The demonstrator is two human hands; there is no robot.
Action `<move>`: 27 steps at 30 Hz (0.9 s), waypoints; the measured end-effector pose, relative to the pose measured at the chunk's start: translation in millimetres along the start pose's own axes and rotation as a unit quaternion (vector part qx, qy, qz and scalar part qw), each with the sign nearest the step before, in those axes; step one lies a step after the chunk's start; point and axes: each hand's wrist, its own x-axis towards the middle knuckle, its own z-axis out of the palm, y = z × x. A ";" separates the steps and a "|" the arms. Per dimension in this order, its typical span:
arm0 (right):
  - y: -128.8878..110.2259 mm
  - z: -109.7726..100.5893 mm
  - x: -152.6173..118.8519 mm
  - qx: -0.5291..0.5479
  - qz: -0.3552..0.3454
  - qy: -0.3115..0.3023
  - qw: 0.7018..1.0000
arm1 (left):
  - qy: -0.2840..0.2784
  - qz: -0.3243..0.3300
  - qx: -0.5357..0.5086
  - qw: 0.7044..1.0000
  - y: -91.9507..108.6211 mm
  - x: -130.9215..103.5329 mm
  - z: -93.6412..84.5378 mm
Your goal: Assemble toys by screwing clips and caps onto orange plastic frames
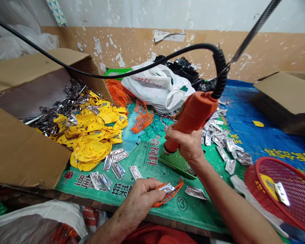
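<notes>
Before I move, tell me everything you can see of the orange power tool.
The power tool has a plastic-looking orange body with a dark nose. Its top meets a ribbed black sleeve on a black cable; a coil spring runs up from there. The right hand grips it, tilted, nose down to the left, by the green tray. Whether its tip touches anything is unclear.

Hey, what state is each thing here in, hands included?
Left hand: closed on orange frame and metal plate.
Right hand: closed around power tool.
Power tool: raised, tilted.
Left cardboard box: open.
Yellow pieces: heaped.
White bag: bulging.
Red basket: open, pieces inside.
</notes>
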 end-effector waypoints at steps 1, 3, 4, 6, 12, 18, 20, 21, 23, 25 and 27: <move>0.5 -0.2 -0.3 -0.003 -0.001 0.000 1.000 | 0.001 -0.001 0.003 1.000 0.6 -0.1 0.1; 1.6 -0.8 -0.5 -0.009 -0.004 0.001 1.000 | 0.002 -0.001 0.006 1.000 2.0 -0.5 0.2; 2.2 -1.3 -0.3 -0.013 -0.005 0.001 1.000 | 0.002 0.001 0.007 1.000 2.7 -0.8 0.3; 3.1 -1.9 0.3 -0.017 -0.009 0.001 1.000 | 0.002 0.002 0.006 1.000 3.7 -1.0 0.5; 0.3 -0.4 -1.3 -0.040 -0.018 0.009 0.999 | 0.006 -0.004 -0.014 1.000 2.7 -0.3 1.4; -1.0 1.9 -3.6 -0.055 -0.033 0.007 0.998 | 0.014 -0.005 -0.022 1.000 1.2 -0.5 1.0; 0.3 0.4 -1.7 -0.037 -0.040 0.010 0.998 | 0.016 0.001 -0.007 1.000 1.8 -1.0 1.2; 0.3 -1.1 -0.6 -0.024 -0.044 0.012 0.999 | 0.018 0.001 -0.003 1.000 2.2 -1.3 1.4; -2.8 -5.3 1.4 0.003 -0.047 0.015 0.999 | 0.022 -0.007 -0.004 1.000 3.1 -1.3 1.9; -11.6 -10.3 1.8 0.026 -0.050 0.014 0.998 | 0.015 -0.011 -0.003 1.000 4.0 -0.6 2.0; -26.4 -14.5 -0.4 0.047 -0.062 0.010 0.997 | 0.007 -0.008 0.005 1.000 4.9 0.9 1.4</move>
